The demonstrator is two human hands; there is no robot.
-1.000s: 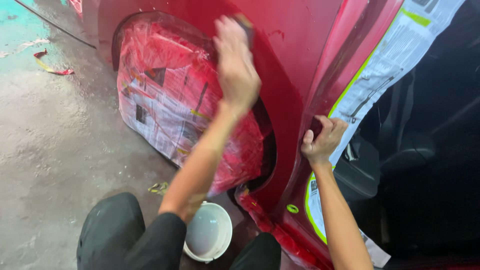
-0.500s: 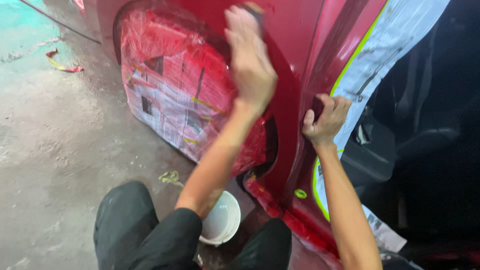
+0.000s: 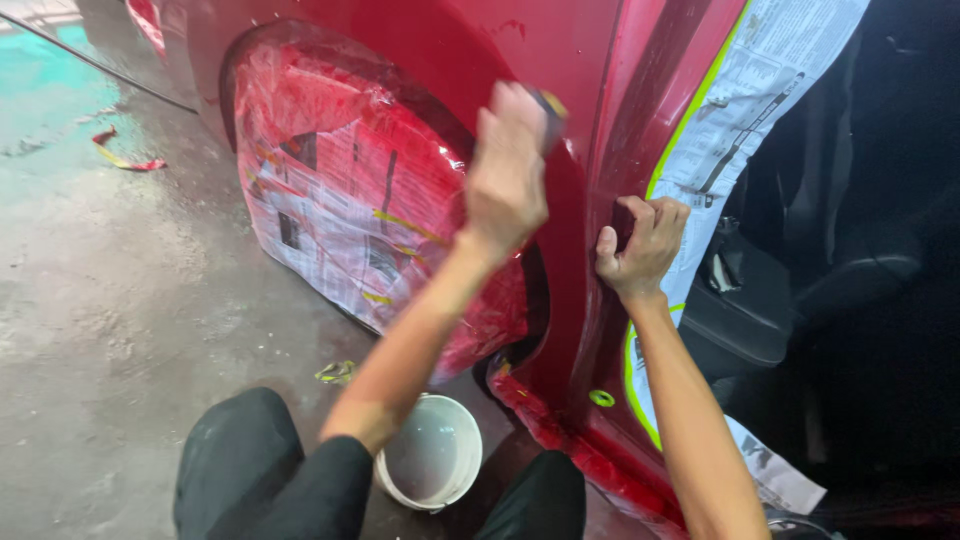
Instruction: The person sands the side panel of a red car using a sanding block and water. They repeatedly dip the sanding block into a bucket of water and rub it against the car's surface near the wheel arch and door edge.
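We press our left hand (image 3: 508,175), fingers curled shut round a small dark pad (image 3: 548,108), flat against the red panel (image 3: 560,60) above the paper-wrapped wheel (image 3: 350,190). Our right hand (image 3: 642,243) hooks closed fingers on the door-opening edge — likely for bracing. A white tub (image 3: 432,452) sits near, between our knees — floor (image 3: 100,300) lies open left.

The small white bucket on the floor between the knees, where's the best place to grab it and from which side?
Take the white bucket by its top rim, on the side nearest the knees, coming straight down from above. It stands upright with its mouth open, no handle shows, and the left forearm crosses over its far edge while the red car panel crowds the far side, so the near rim looks freest.
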